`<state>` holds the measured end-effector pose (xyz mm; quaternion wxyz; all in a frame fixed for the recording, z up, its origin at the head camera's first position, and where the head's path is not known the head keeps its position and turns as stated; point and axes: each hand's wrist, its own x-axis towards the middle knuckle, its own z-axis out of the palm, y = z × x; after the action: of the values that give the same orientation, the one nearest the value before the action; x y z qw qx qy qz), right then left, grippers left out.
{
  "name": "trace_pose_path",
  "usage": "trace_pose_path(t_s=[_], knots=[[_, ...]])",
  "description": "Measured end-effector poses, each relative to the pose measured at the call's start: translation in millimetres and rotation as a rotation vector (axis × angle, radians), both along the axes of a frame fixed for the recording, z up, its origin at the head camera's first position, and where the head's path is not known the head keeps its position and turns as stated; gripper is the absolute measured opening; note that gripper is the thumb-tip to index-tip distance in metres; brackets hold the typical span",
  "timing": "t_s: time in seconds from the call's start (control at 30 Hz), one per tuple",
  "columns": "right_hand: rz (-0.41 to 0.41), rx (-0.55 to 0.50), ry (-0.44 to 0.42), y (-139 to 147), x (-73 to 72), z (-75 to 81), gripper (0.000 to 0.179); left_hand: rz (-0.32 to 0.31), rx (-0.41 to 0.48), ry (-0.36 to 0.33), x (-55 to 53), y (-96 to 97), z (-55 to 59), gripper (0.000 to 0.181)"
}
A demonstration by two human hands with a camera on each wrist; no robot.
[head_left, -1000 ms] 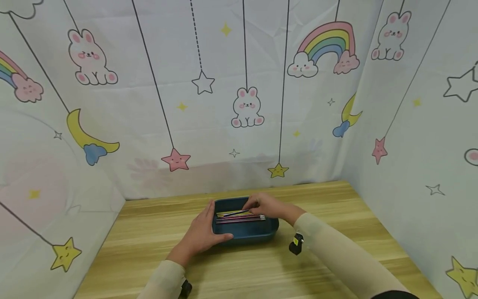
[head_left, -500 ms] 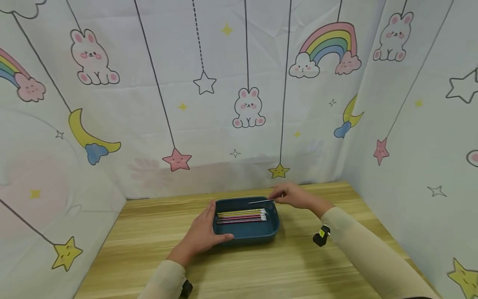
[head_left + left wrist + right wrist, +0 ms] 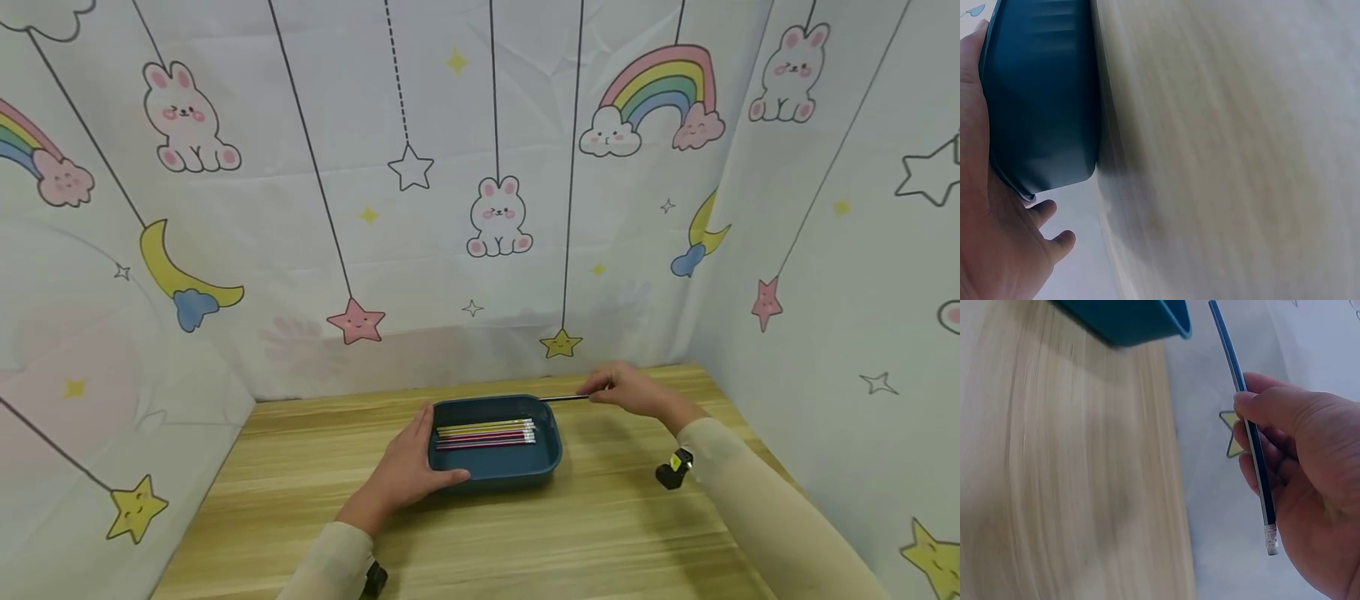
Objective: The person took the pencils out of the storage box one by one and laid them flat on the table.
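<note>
My right hand pinches a dark striped pencil between thumb and fingers, just beyond the bin's right end. In the right wrist view, the pencil's white eraser end points back toward the palm. A dark blue plastic bin stands on the table; several pencils, yellow, red and dark, lie side by side in it with erasers to the right. Against the bin's left end rests my left hand, fingers extended along the wall and thumb along the front. The left wrist view shows the bin's outer side beside that hand.
The wood-grain table extends around the bin on all sides. White cloth walls printed with bunnies, stars and rainbows close off the back and both sides. A small black wrist camera hangs under the right sleeve.
My right hand lifts one dark pencil out of the bin and carries it rightward past the rim. My left hand stays at the bin's left end.
</note>
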<state>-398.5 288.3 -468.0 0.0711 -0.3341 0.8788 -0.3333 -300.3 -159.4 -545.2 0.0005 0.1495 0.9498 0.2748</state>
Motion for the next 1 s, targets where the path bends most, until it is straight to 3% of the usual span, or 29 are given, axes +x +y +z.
trace_pose_path(t_s=[0.57, 1.0], knots=[[-0.183, -0.004, -0.013, 35, -10.7, -69.2, 0.02, 0.004, 0.019, -0.007, 1.7, 0.9, -1.1, 0.14], [-0.225, -0.049, 0.036, 37, -17.9, -92.7, 0.017, 0.003, 0.017, -0.008, 1.5, -0.7, 0.2, 0.139]])
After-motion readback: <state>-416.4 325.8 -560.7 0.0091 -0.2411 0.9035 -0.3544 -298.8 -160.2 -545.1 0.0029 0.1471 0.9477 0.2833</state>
